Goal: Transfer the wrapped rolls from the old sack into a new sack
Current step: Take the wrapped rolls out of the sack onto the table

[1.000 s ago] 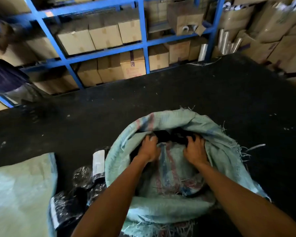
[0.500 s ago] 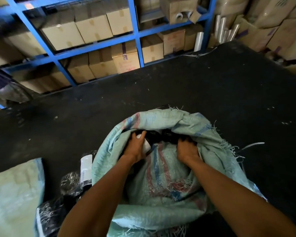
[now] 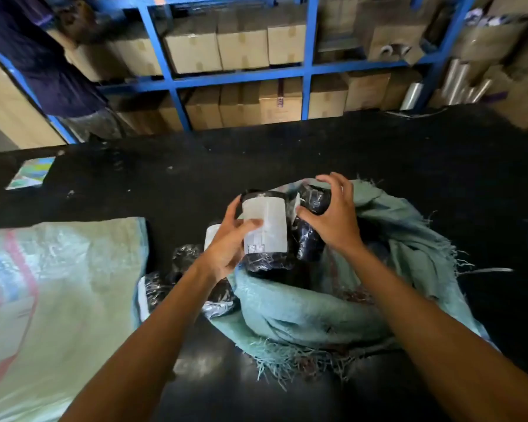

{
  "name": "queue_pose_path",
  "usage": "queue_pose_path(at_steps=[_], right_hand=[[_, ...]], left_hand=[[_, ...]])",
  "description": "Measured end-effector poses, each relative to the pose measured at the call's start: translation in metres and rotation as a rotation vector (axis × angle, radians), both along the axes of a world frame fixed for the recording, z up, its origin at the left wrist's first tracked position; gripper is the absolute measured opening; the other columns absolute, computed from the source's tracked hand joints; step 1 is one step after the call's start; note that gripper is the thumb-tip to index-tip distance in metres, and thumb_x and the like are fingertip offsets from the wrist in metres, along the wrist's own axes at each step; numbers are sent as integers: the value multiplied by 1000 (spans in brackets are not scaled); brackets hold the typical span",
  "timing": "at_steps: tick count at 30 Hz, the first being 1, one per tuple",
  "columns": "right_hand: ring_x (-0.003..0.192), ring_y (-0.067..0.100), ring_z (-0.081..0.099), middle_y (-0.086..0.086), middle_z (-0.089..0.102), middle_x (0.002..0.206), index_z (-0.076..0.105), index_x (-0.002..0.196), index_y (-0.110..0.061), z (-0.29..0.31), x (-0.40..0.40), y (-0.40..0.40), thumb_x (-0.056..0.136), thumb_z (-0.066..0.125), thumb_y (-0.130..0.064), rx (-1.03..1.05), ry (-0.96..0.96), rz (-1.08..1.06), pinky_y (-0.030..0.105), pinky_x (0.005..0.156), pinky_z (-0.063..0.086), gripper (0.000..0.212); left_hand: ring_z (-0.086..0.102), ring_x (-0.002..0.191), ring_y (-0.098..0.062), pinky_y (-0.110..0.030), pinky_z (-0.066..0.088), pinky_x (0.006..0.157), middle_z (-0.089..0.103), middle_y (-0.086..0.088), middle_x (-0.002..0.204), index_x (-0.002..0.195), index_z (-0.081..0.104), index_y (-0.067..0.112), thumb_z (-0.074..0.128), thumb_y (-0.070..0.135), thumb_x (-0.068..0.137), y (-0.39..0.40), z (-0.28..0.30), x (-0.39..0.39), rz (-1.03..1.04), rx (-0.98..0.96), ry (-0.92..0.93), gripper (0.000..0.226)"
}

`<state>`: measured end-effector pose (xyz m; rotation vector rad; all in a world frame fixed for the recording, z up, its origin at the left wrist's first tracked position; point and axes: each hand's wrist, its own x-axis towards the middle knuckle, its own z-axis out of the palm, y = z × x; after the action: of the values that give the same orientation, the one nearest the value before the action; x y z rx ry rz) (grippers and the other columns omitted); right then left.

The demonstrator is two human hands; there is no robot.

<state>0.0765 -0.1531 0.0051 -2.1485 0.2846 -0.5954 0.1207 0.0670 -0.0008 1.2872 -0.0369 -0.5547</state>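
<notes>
The old frayed teal sack (image 3: 302, 312) lies open on the black table. My left hand (image 3: 226, 245) grips a black wrapped roll with a white label (image 3: 264, 226), held upright above the sack's mouth. My right hand (image 3: 333, 214) curls round a second black wrapped roll (image 3: 313, 199) just right of the first. Another roll (image 3: 308, 242) shows in the sack below my right hand. Several black wrapped rolls (image 3: 177, 269) lie on the table left of the old sack. The new pale green sack (image 3: 52, 287) lies flat at the left.
The black table (image 3: 287, 153) stretches far and right. Behind it stands a blue shelf frame (image 3: 241, 76) stacked with cardboard boxes. A person in dark clothes (image 3: 34, 56) stands at the far left. Rolls of clear film (image 3: 457, 83) lean at the back right.
Both hands have come up out of the old sack, each with a black wrapped roll. The camera has swung left, so the new sack shows more.
</notes>
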Motion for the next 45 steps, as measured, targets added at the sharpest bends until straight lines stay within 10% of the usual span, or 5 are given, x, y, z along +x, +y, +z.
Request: queue_pose_path(at_steps=[7,14,21,33,45], right_hand=[[114,-4,38,2,45,131,53,126,-22,25,10,130,69,84,-31,-19,-66,315,0,97,23,65],[115,24,53,-2,38,130,47,125,-30,-12,23,217,70,79,-48,-124,189,401,40,100,45,66],[108,29,56,2,39,125,48,115,-26,-22,60,233,72,76,-54,-121,329,338,44,99,46,58],[125,44,47,11,32,141,30,142,-26,-54,149,239,81,61,-69,-294,728,386,51,101,43,81],[138,34,31,9,33,154,16,155,-29,-96,153,242,98,16,-64,-554,679,430,52,109,29,67]], left_hand=[[66,107,-33,-42,59,71,61,-15,128,138,45,37,60,24,88,146,-4,-37,282,118,-62,55],[67,83,-22,-23,55,55,62,-21,116,144,33,27,68,17,92,203,-37,-39,549,388,-97,63],[66,104,-31,-50,59,86,54,-11,128,130,34,59,76,55,64,231,-46,28,511,560,-139,79],[57,119,-35,-53,52,99,50,-12,136,144,35,39,67,65,57,232,-97,138,320,729,-81,97],[36,141,-39,-49,32,115,32,-22,154,158,11,35,58,52,94,233,-142,151,4,1009,-212,81]])
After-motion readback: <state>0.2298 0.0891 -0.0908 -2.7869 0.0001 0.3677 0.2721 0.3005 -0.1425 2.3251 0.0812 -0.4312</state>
